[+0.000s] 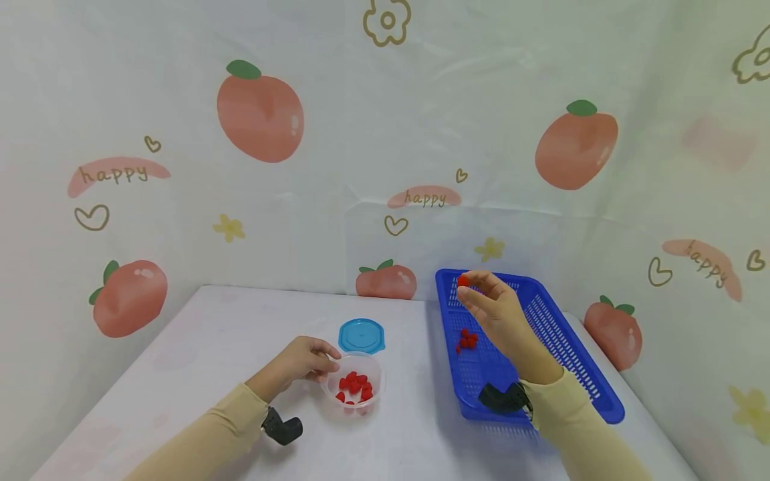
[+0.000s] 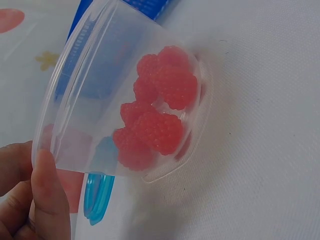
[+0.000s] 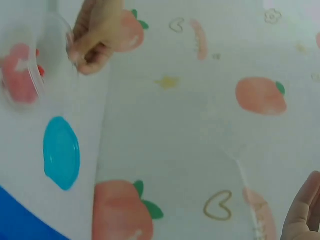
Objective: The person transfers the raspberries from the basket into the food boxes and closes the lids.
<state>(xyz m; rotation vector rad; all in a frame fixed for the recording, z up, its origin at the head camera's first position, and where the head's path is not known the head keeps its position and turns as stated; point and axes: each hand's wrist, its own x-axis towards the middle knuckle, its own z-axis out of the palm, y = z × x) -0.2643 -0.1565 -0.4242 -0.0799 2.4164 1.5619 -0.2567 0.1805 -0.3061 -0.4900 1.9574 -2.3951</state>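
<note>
My left hand pinches the rim of a clear plastic tub between thumb and fingers. Several red raspberries lie on the tub's bottom. Raised over the blue basket, my right hand holds a single raspberry at its thumb and fingertips. More raspberries sit in a small cluster on the left side of the basket floor. In the right wrist view only part of the right hand shows at the lower right edge, and its raspberry is out of sight.
A blue lid lies flat on the white table just behind the tub. The basket stands to the right of both. A printed cloth with peaches hangs behind the table and at its sides.
</note>
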